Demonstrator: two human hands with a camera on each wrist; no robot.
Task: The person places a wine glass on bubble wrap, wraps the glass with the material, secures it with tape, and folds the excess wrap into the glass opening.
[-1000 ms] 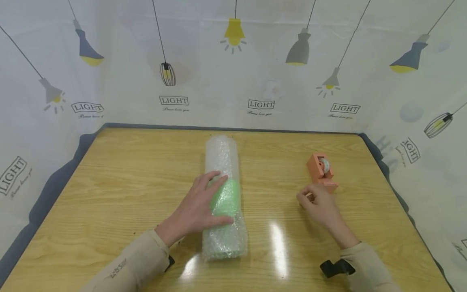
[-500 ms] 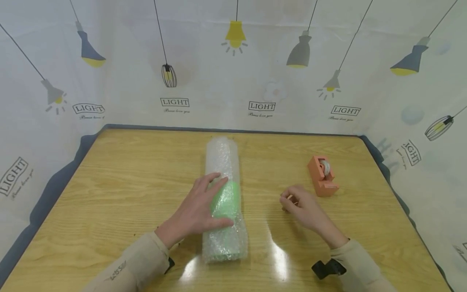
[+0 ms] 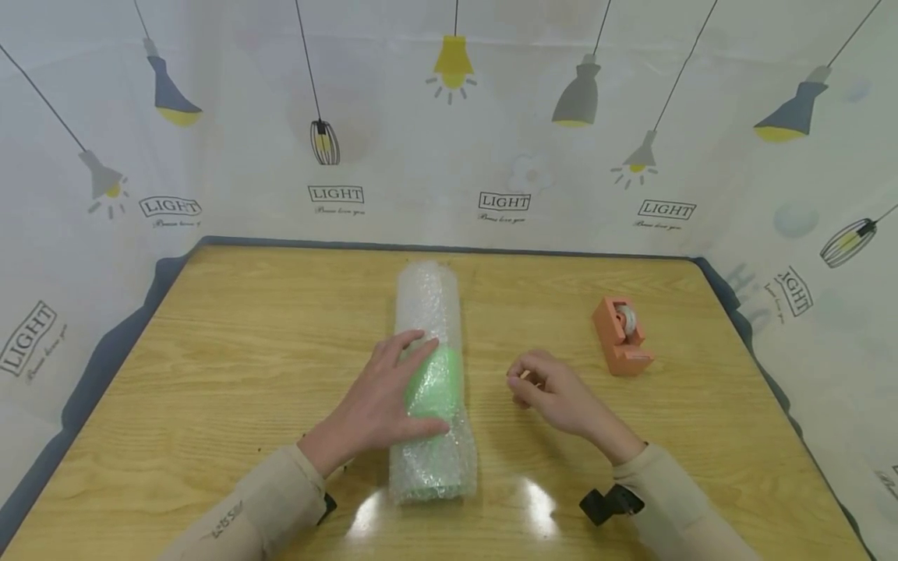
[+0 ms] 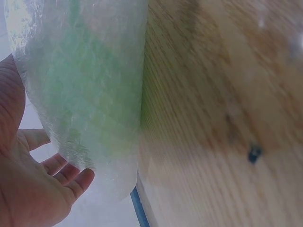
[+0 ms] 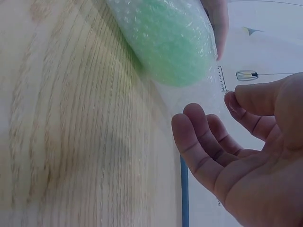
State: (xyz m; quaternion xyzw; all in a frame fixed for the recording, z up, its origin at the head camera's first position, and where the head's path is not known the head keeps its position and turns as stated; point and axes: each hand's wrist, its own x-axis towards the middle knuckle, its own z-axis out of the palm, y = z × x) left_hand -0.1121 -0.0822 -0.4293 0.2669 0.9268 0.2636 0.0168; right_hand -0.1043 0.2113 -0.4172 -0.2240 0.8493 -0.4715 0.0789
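Observation:
A long roll of bubble wrap [image 3: 429,304] lies lengthwise on the table, with something green showing through its lower half. My left hand [image 3: 379,397] rests on the roll's left side, thumb and fingers spread over it. To the right of the roll, apart from it, my right hand [image 3: 554,389] hovers over the table. Its thumb and index finger pinch together in the right wrist view; a thin clear bit, apparently tape, barely shows at their tips [image 5: 230,97]. The other fingers are loosely bent. Farther right stands a coral tape dispenser [image 3: 619,343] with a white roll.
The wooden table [image 3: 245,327] has a dark blue edge at the back and sides. White cloth [image 3: 421,164] printed with lamps stands around three sides. Black straps [image 3: 610,505] are worn on the wrists.
My right hand has moved left from the tape dispenser toward the bubble wrap roll, its thumb and index finger still pinched. The left hand and the roll have stayed in place.

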